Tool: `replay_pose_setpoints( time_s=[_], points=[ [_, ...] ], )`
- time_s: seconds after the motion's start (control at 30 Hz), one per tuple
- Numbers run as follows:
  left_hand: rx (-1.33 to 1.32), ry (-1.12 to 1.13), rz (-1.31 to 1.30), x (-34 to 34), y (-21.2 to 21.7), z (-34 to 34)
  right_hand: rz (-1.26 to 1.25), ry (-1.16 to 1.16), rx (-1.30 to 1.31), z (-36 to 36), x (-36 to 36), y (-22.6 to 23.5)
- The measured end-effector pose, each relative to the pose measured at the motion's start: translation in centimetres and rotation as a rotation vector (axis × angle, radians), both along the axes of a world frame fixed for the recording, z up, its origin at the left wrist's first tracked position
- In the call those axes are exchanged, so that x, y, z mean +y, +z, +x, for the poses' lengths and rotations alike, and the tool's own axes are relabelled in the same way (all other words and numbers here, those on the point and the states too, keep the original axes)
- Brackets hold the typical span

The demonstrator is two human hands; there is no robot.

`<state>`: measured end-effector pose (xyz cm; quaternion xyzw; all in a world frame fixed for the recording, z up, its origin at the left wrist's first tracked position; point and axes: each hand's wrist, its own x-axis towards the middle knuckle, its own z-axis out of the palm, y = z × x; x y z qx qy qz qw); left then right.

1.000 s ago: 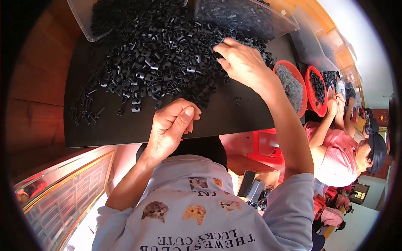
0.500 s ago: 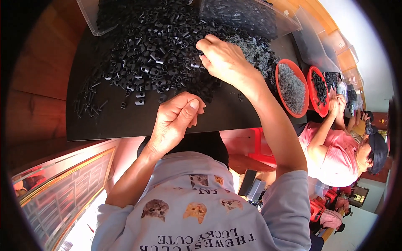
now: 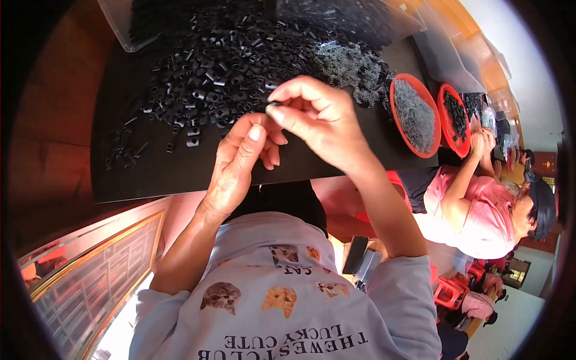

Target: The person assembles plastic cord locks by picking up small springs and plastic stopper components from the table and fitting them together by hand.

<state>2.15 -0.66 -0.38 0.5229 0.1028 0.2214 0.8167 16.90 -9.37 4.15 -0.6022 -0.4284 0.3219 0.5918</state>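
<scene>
Over the near edge of the dark table my two hands meet. My right hand (image 3: 327,123) pinches a small black part (image 3: 274,104) between thumb and forefinger. My left hand (image 3: 235,159) is just below and left of it, fingers curled and thumb lying along them; what it holds, if anything, is hidden. Its fingertips are close to the right hand's pinch. Beyond the hands spreads a heap of small black tubular parts (image 3: 204,78), some with round holes. Right of the heap lies a pile of small grey, spring-like pieces (image 3: 354,66).
A red bowl (image 3: 423,153) of grey pieces stands at right, beside another red bowl (image 3: 461,153) of black parts. Thin black pins (image 3: 123,147) lie at left. A clear plastic bin (image 3: 414,23) of dark parts stands behind. A person in pink (image 3: 465,207) works at right.
My right hand has come back from the heap toward my left hand, now with a small black part visible in its pinch. My left hand has risen slightly and its fingers have loosened a little.
</scene>
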Motion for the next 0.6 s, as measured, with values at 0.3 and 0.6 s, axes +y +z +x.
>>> replay_pose_setpoints(
  time_s=[0.3, 0.6],
  points=[
    [0.044, 0.031, 0.078, -0.4, -0.3, 0.1, 0.081, -0.007, 0.212, -1.7, -1.2, -0.6],
    [0.083, 0.024, 0.125, -0.2, -0.2, -0.1, 0.021, -0.011, -0.269, 0.0, -3.4, -0.6]
  ],
)
